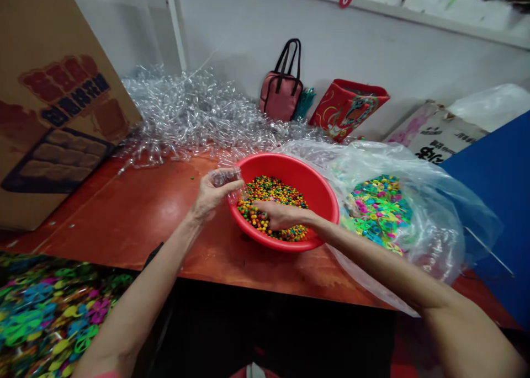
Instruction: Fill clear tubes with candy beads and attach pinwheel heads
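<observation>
My left hand (213, 193) is closed around several clear plastic tubes (226, 176), held at the left rim of a red basin (323, 201). Small round beads (285, 190) in yellow, orange, green and other colours cover the bottom of the basin. Reaching in from the right, my right hand (281, 215) has its fingers among the beads, close to the tubes' ends. Its fingertips are partly hidden, so I cannot make out what is between them.
Behind the basin lies a big heap of clear tubes (186, 107). A printed carton (62, 102) stands left. To the right, a clear bag (439, 223) holds bright plastic pieces (381, 212). A pink bag (281, 94) and red bag (348, 107) lean on the wall. More colourful pieces (53, 312) lie lower left.
</observation>
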A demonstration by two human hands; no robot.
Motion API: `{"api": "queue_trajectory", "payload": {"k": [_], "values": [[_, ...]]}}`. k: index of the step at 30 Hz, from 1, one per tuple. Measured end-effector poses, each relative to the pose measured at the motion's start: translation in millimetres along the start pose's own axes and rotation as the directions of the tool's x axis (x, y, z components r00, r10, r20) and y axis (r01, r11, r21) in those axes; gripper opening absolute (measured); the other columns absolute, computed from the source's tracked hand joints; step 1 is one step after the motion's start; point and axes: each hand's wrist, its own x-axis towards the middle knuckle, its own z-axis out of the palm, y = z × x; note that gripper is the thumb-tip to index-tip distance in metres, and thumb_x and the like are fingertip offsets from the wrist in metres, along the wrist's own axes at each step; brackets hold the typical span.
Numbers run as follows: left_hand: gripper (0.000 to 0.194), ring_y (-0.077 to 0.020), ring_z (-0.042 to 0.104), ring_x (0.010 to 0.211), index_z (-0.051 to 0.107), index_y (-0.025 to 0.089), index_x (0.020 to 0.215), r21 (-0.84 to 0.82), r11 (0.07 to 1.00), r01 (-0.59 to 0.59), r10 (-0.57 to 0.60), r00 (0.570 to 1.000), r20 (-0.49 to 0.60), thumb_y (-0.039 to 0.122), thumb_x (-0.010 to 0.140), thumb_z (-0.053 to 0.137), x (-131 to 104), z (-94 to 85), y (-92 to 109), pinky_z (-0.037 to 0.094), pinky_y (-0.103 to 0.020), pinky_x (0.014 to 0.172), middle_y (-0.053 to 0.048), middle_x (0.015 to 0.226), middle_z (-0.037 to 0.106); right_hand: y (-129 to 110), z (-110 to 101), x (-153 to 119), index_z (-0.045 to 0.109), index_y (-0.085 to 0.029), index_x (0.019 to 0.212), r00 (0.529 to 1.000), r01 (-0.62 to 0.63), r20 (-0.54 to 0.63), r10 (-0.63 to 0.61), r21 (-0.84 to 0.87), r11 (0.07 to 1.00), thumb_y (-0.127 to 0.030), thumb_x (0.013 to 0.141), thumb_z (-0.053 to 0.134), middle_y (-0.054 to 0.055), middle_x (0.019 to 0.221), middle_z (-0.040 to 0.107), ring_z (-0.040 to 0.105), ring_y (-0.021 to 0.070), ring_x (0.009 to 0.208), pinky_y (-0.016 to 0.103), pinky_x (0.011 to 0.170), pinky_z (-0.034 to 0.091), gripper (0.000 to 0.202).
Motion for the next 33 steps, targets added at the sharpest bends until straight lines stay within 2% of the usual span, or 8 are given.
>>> {"api": "queue_trajectory", "payload": {"k": [4,9,13,16,20,24,28,33], "values": [[0.032,-0.0152,0.071,0.073,0.081,0.018,0.081,-0.025,0.999,0.028,-0.027,0.999,0.030,0.030,0.058,0.100,0.6,-8.1,9.2,0.060,-0.026,0.071,-0.004,0.082,0.080,-5.0,-33.1,-14.9,0.064,-0.020,0.131,0.997,0.030,-0.078,0.007,0.469,0.883,-0.036,0.083,0.083,0.005,0.119,0.074,0.068,0.0215,0.103,0.041,0.096,0.062,0.053],[0.041,-0.0137,0.071,0.073,0.079,0.017,0.083,-0.050,0.999,0.016,-0.020,0.997,-0.072,0.031,0.053,0.103,4.8,-18.7,11.6,0.059,-0.024,0.068,-0.003,0.081,0.078,-12.9,-50.5,-37.3,0.064,-0.022,0.131,0.968,0.005,-0.190,0.162,0.663,0.749,-0.038,0.078,0.089,0.005,0.120,0.071,0.069,0.0192,0.094,0.038,0.085,0.065,0.061],[0.039,-0.0134,0.072,0.076,0.079,0.018,0.086,-0.021,0.996,-0.091,0.086,0.983,-0.164,0.028,0.056,0.101,9.8,-23.2,17.3,0.060,-0.025,0.073,-0.002,0.085,0.079,-10.3,-52.0,-47.2,0.066,-0.023,0.129,0.957,-0.040,-0.179,0.228,0.699,0.714,-0.034,0.074,0.090,0.005,0.116,0.072,0.071,0.0205,0.093,0.039,0.083,0.067,0.061],[0.036,-0.0140,0.074,0.076,0.079,0.019,0.087,-0.025,0.992,-0.124,0.120,0.986,-0.116,0.029,0.059,0.099,14.2,-18.6,31.0,0.061,-0.026,0.075,-0.003,0.086,0.080,-8.9,-57.5,-51.4,0.066,-0.025,0.129,0.948,-0.015,-0.214,0.236,0.708,0.706,-0.032,0.074,0.088,0.005,0.121,0.073,0.071,0.0226,0.102,0.038,0.084,0.068,0.059],[0.034,-0.0188,0.076,0.075,0.079,0.020,0.085,-0.087,0.996,0.037,-0.028,0.994,0.102,0.031,0.060,0.099,20.8,1.5,44.9,0.065,-0.033,0.076,-0.006,0.084,0.081,-2.7,-65.6,-49.0,0.067,-0.025,0.131,0.953,-0.010,-0.219,0.209,0.668,0.744,-0.031,0.075,0.086,0.006,0.124,0.074,0.071,0.0234,0.106,0.039,0.087,0.068,0.059],[0.028,-0.0215,0.077,0.077,0.080,0.020,0.084,-0.036,0.983,0.178,-0.159,0.938,0.309,0.033,0.063,0.094,32.0,28.1,38.7,0.066,-0.039,0.078,-0.008,0.088,0.082,10.7,-66.9,-37.3,0.066,-0.022,0.136,0.974,0.008,-0.182,0.136,0.624,0.781,-0.034,0.075,0.087,0.006,0.126,0.075,0.071,0.0248,0.110,0.045,0.100,0.064,0.065],[0.027,-0.0200,0.076,0.075,0.080,0.020,0.083,0.001,0.967,0.257,-0.241,0.906,0.348,0.028,0.061,0.093,48.1,44.7,26.0,0.066,-0.040,0.079,-0.005,0.086,0.081,22.3,-68.4,-28.8,0.068,-0.020,0.134,0.980,0.005,-0.163,0.112,0.587,0.809,-0.035,0.072,0.090,0.008,0.132,0.075,0.069,0.0268,0.117,0.049,0.111,0.058,0.067],[0.025,-0.0163,0.073,0.073,0.079,0.020,0.081,-0.017,0.982,0.188,-0.175,0.941,0.290,0.026,0.061,0.093,61.7,42.4,22.1,0.064,-0.033,0.076,-0.004,0.085,0.080,43.3,-74.4,-21.3,0.066,-0.023,0.137,0.976,-0.004,-0.171,0.139,0.617,0.787,-0.040,0.077,0.088,0.006,0.122,0.076,0.071,0.0237,0.101,0.041,0.090,0.064,0.066]]}}
